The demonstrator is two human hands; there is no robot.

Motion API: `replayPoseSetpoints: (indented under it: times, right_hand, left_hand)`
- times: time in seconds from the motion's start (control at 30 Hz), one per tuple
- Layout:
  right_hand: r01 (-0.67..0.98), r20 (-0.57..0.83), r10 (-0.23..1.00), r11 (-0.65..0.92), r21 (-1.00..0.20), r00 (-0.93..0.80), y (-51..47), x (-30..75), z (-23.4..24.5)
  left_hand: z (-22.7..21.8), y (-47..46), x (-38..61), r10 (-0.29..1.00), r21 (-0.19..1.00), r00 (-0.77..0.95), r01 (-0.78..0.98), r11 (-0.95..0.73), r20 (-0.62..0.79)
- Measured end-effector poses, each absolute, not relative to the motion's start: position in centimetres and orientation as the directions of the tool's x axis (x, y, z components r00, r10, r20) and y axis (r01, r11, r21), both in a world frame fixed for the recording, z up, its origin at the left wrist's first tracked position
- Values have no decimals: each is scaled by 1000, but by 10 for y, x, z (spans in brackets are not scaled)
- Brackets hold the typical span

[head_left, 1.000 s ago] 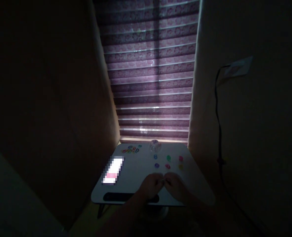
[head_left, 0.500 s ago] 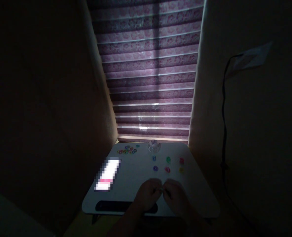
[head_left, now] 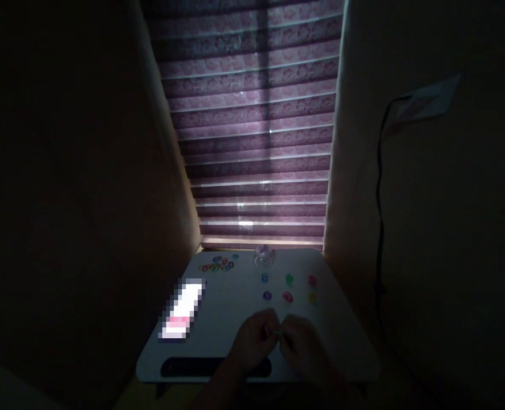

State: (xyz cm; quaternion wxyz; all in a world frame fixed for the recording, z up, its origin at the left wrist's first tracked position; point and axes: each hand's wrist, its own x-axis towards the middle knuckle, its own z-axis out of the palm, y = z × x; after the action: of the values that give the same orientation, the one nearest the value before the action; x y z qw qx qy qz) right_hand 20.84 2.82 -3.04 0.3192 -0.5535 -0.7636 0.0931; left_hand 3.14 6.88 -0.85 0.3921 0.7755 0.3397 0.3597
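Note:
My left hand (head_left: 257,337) and my right hand (head_left: 300,340) meet over the front of a white lap table (head_left: 224,319). Both are closed, fingertips pinched together around a small thing between them, too dark and small to name. Just beyond them lie small coloured coils in two rows: a purple one (head_left: 267,296), a pink-red one (head_left: 287,296) and a yellow one (head_left: 312,297) in the near row. Behind these are a blue one (head_left: 264,278), a green one (head_left: 289,279) and a red one (head_left: 312,280).
A clear round container (head_left: 264,257) stands at the table's back edge. Several coloured rings (head_left: 216,265) lie in a pile at the back left. A bright, blurred-out phone-like screen (head_left: 183,310) is on the left. A dark slot (head_left: 192,367) runs along the front. A cable (head_left: 379,199) hangs at right.
The view has shifted slightly, so the table sits a little lower and further left. Both hands remain pinched together in nearly the same place.

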Motion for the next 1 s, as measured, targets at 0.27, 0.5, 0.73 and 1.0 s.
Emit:
replayPoseSetpoints:
  times: [0.27,0.5,0.73,1.0]
  right_hand:
    - [791,384,904,372,-486,-189,29,209,-32]
    - [802,364,905,381,-461,-220,28,209,-29]
    - [811,353,915,353,-467,-195,31,209,-39]
    - [818,368,910,354,-454,-189,27,205,-30]
  left_hand:
    - [-15,72,31,797,859,514,200,-471,317]
    - [-11,71,31,799,854,534,244,-460,277]
    - [-15,75,32,770,841,558,216,-496,310]
    - [-17,77,31,761,829,575,236,-507,301]
